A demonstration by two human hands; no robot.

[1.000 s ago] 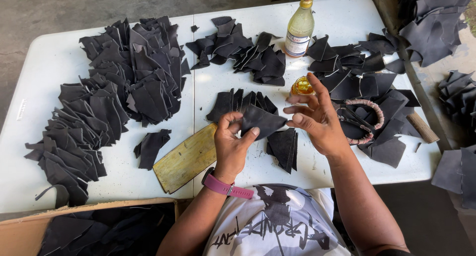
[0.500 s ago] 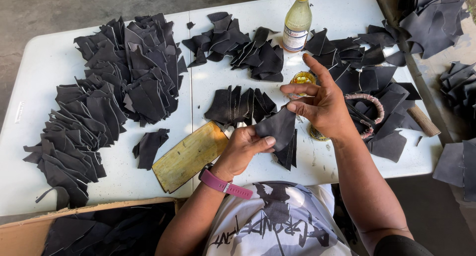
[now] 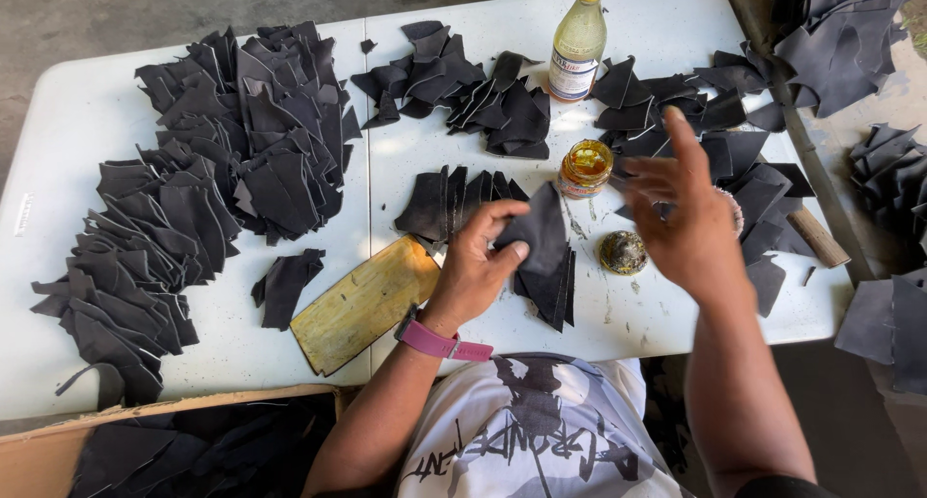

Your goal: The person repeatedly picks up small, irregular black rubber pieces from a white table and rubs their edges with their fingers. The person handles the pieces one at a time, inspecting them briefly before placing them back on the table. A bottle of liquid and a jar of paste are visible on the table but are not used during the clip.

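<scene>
My left hand [image 3: 480,266] pinches a dark cut piece of leather [image 3: 536,230] and holds it just above a small stack of similar pieces [image 3: 550,286] near the table's front edge. My right hand [image 3: 684,213] hovers to the right of it, fingers spread and holding nothing, above a round jar lid [image 3: 623,252]. An open jar of amber paste [image 3: 585,166] stands just beyond the two hands. A fanned row of dark pieces [image 3: 454,199] lies behind my left hand. A yellowish wooden board [image 3: 365,303] lies left of my wrist.
A large heap of dark pieces [image 3: 193,199] covers the left of the white table [image 3: 77,122]. More pieces lie at the back middle [image 3: 454,83] and right [image 3: 715,122]. A glass bottle [image 3: 577,44] stands at the back. A cardboard box [image 3: 174,450] of pieces sits at bottom left.
My left hand has lifted the dark piece toward the stack at the front. My right hand has let go of the jar and moved right, over the lid.
</scene>
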